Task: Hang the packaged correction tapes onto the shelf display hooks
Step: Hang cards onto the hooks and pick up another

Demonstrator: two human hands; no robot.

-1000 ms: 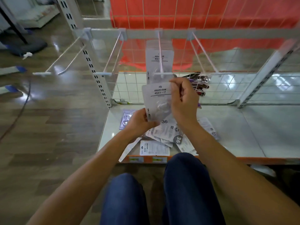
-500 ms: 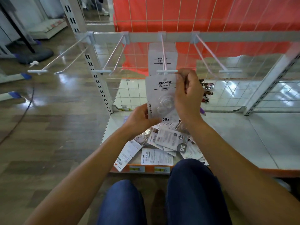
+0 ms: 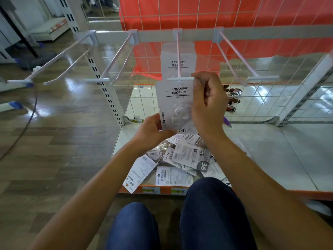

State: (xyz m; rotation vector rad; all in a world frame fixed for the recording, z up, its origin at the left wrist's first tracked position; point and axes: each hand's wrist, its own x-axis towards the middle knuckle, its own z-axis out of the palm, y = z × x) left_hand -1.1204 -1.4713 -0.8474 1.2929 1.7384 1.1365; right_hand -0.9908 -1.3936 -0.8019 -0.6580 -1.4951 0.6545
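Pinching the upper right edge of a white carded correction tape package printed "JINUO" and "36" (image 3: 173,103), the person's right hand (image 3: 207,105) has its fingers curled, thumb and forefinger up by the card's top. The left hand (image 3: 153,130) grips the card's lower left corner between thumb and fingers. The package stands upright, print facing the person, its top edge right at the white label bar (image 3: 180,79) on the tip of the middle pale wire display hook (image 3: 178,51). Whether the hook has entered the hang hole I cannot tell.

Farther back on that hook hangs another white package of the same kind (image 3: 177,59). Neighbouring hooks to the left (image 3: 118,58) and right (image 3: 234,55) jut from the same white crossbar (image 3: 270,33).

Below the hands, a loose pile of similar packages (image 3: 182,159) lies on the pale grey shelf board (image 3: 270,159), some showing their printed backs. One of them (image 3: 138,173) overhangs the shelf's front edge. A white wire grid panel (image 3: 261,105) backs the shelf, with red cloth (image 3: 180,11) beyond it. Knees in blue jeans (image 3: 212,213) sit just before the shelf front.
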